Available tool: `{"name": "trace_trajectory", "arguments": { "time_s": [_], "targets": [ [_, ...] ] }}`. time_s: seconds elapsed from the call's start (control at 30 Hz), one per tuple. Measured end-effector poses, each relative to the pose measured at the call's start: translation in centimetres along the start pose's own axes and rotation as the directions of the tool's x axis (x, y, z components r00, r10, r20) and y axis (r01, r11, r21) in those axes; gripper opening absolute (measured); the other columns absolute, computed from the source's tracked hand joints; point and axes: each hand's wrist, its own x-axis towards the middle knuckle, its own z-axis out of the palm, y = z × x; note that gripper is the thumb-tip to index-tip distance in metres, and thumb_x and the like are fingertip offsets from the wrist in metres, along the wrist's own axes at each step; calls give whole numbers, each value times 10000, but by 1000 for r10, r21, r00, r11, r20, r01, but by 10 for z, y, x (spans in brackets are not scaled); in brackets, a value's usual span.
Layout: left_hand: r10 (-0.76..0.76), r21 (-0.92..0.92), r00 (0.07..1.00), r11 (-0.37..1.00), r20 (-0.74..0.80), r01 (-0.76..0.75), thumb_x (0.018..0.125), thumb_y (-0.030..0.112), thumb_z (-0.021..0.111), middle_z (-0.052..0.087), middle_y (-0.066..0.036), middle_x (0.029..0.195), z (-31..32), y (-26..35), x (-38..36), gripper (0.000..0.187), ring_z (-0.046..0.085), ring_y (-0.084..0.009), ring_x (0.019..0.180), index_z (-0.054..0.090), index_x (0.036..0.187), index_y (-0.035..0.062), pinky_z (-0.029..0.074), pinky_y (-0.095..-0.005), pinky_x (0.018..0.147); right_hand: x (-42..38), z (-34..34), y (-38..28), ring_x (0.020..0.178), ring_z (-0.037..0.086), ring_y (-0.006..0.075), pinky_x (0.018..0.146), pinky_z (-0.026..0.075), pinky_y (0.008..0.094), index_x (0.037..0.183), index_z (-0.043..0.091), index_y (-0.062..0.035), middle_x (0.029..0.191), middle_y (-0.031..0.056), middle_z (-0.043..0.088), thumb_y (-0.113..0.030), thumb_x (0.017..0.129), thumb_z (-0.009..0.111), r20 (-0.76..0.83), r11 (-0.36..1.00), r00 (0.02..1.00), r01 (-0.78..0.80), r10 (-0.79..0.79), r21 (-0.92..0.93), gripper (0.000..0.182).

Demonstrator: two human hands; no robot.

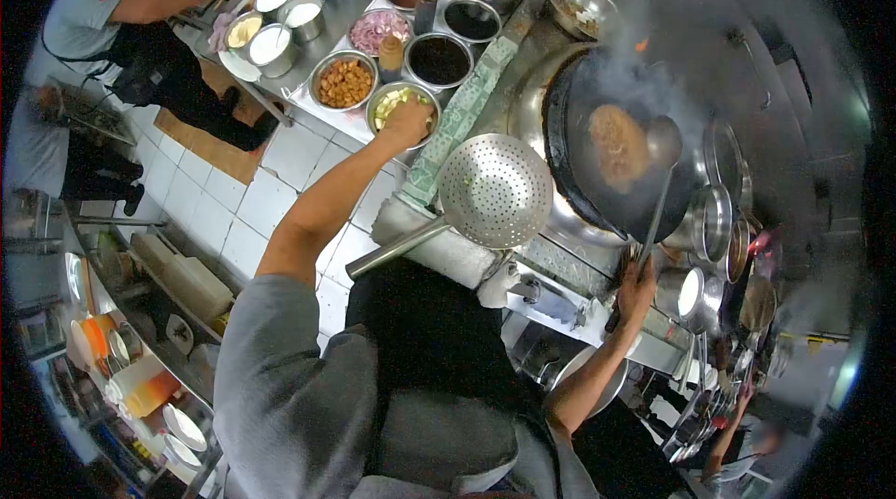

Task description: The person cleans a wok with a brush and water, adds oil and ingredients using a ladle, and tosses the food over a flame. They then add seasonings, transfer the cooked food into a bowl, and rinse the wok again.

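My left hand (pixel 408 122) reaches into a steel bowl of pale chopped pieces (pixel 390 99) on the counter, fingers closed over the contents. My right hand (pixel 636 288) grips the handle end of a long ladle (pixel 662 143) whose cup rests in a smoking black wok (pixel 583 177) holding a brown round of food (pixel 618 146). A large perforated skimmer (pixel 496 191) lies across the stove edge between my arms, its handle pointing toward me.
Several steel bowls of ingredients and sauces (pixel 439 59) crowd the counter, including orange-brown chunks (pixel 343 82) and sliced onion (pixel 377 29). Another person (pixel 121 9) works at the far left. Pots (pixel 709 219) stand right of the wok. White tiled floor (pixel 243 210) lies below left.
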Motion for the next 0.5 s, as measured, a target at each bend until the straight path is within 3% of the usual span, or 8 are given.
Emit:
{"name": "trace_trajectory", "arguments": {
  "time_s": [0.07,0.1,0.2,0.27,0.33,0.4,0.47,0.5],
  "targets": [
    [25,-161,1000,987,-8,-26,682,83,667,581,-239,1015,9,-14,3,266,626,-373,886,680,948,66,527,-440,780,-5,-3,-5,1152,557,271,938,416,318,1339,453,-5,1256,227,562,-118,919,514,31,986,999,-34,29,166,438],
    [81,-219,987,970,-139,-110,658,111,689,646,-228,740,13,-24,3,265,656,-334,752,693,913,42,507,-427,758,-7,-3,-8,1152,557,271,938,416,318,1339,453,-5,1256,227,562,-118,919,514,31,986,998,-50,45,161,438],
    [-102,-466,993,883,-62,62,662,116,697,654,-236,828,18,-45,5,291,658,-332,774,695,944,49,508,-406,746,-9,-2,-17,1125,575,272,919,428,320,1336,460,-8,1223,213,590,-109,919,508,-25,997,1000,12,-10,75,432],
    [-77,-479,990,878,-121,10,705,80,706,674,-206,837,15,-53,5,319,669,-272,744,665,1010,-6,525,-353,681,-10,-1,-21,1142,563,266,928,421,317,1339,459,-6,1248,209,575,-107,917,505,-48,997,998,-26,30,76,436],
    [-289,-883,937,364,197,298,725,38,680,670,-207,824,9,-57,1,347,666,-224,714,615,1036,-101,531,-299,633,-10,0,-22,1156,554,263,943,410,315,1338,458,-1,1265,207,564,-98,915,507,-42,995,998,-33,37,93,436],
    [-275,-910,934,279,228,305,761,10,688,651,-166,865,0,-58,-2,349,646,-175,726,573,1049,-148,523,-252,602,-10,2,-21,1170,544,259,959,399,314,1337,458,4,1281,206,553,-90,913,508,-37,993,998,-40,44,112,437],
    [-284,-950,916,49,283,309,762,-4,700,637,-172,926,-7,-55,-4,337,648,-193,734,579,1053,-124,534,-262,612,-12,3,-18,1208,512,267,994,372,309,1341,444,18,1317,199,525,-63,906,509,-35,991,998,-47,52,128,447],
    [-278,-956,923,51,265,290,773,-5,701,631,-169,961,-11,-53,-6,299,646,-194,739,589,1025,-119,542,-264,626,-13,3,-18,1208,512,267,994,372,309,1341,444,18,1317,199,525,-63,906,509,-45,991,997,-55,61,126,447]
  ]
}}
